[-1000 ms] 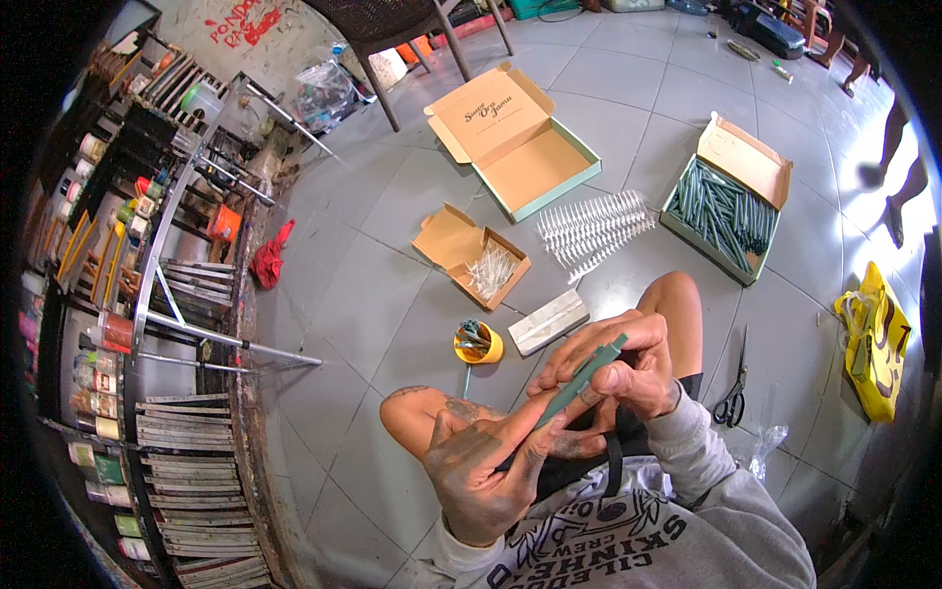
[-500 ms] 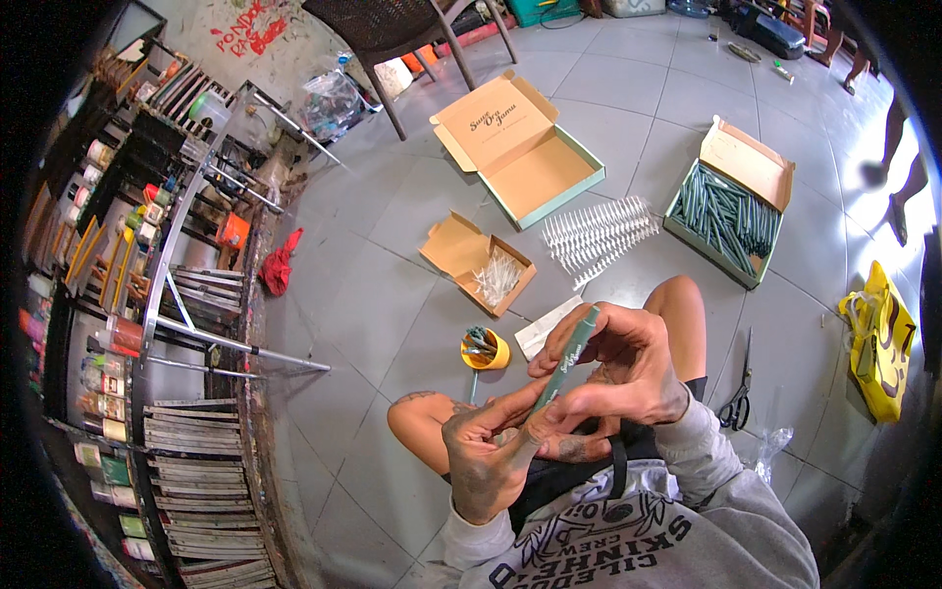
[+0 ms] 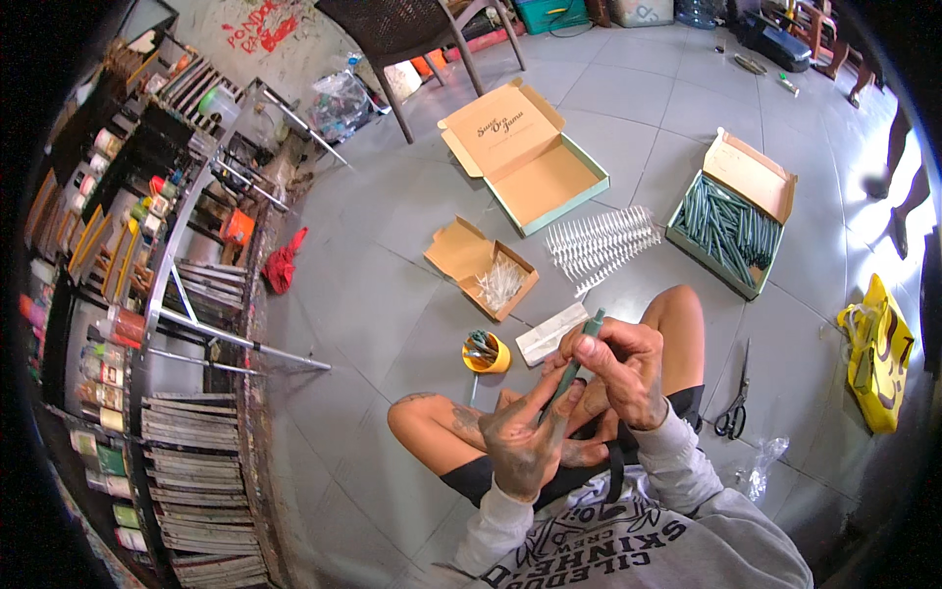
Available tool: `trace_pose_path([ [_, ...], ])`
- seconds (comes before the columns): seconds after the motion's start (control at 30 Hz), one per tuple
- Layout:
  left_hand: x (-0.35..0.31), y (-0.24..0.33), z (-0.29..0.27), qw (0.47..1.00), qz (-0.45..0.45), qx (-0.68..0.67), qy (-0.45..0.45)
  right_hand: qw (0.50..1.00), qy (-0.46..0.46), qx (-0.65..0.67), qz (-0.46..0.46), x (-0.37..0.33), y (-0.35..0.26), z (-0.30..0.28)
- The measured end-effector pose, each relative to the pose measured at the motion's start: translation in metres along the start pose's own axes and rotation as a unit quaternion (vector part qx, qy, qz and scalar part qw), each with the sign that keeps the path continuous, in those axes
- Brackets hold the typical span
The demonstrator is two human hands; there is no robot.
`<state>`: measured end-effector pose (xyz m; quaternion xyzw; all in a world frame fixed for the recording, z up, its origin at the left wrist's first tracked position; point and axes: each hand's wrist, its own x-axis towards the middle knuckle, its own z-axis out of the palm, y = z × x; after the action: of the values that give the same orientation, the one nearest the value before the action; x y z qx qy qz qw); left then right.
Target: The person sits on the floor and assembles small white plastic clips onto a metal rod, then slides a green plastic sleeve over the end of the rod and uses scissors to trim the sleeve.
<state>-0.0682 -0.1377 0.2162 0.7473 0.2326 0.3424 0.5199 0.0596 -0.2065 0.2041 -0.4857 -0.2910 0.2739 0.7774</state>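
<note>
Well, green pen (image 3: 569,379): it is up over your crossed legs, leaning, with your two hands on it. Its top end pokes out, but its low end is tucked in your fingers and hard to see.
Left hand (image 3: 520,447): your thumb and pointing finger pinch the low part of the pen. The other fingers are mostly hidden under your hand.
Right hand (image 3: 633,373): your thumb and fingers pinch the pen near its top. Your thumb hides some of the fingers behind it.
Pale block (image 3: 549,336): it lies on the floor (image 3: 339,412) just past your hands, and your right hand looks to cover one corner.
Yellow cup (image 3: 499,355): it has dark green bits in it, too jumbled to tell apart.
Small brown box (image 3: 456,247): its lid is up. The thin, see-through bits inside blur into a heap.
White parts (image 3: 603,245): they lie in rows, too tiny to make out well.
Pen box (image 3: 754,175): it is full of dark green pens (image 3: 728,228). The top ones hide the ones below.
Scissors (image 3: 733,412): they lie on the floor by your right side.
Chair (image 3: 392,27): the top is cut off by the picture's edge.
</note>
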Motion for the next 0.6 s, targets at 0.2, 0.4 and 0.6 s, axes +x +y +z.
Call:
trace_pose_path([
  [0.2, -0.006, -0.037, 0.009, 0.985, -0.142, -0.096, -0.03, 0.996, 0.035, 0.047, 0.06, -0.001, 0.038, -0.012],
  [0.4, -0.007, -0.045, 0.015, 0.983, -0.114, -0.141, 0.032, 0.996, 0.016, -0.067, 0.049, -0.014, 0.036, -0.002],
  [0.6, -0.021, -0.045, 0.017, 0.981, -0.158, -0.116, 0.002, 0.991, 0.064, -0.096, 0.065, -0.013, 0.053, -0.009],
])
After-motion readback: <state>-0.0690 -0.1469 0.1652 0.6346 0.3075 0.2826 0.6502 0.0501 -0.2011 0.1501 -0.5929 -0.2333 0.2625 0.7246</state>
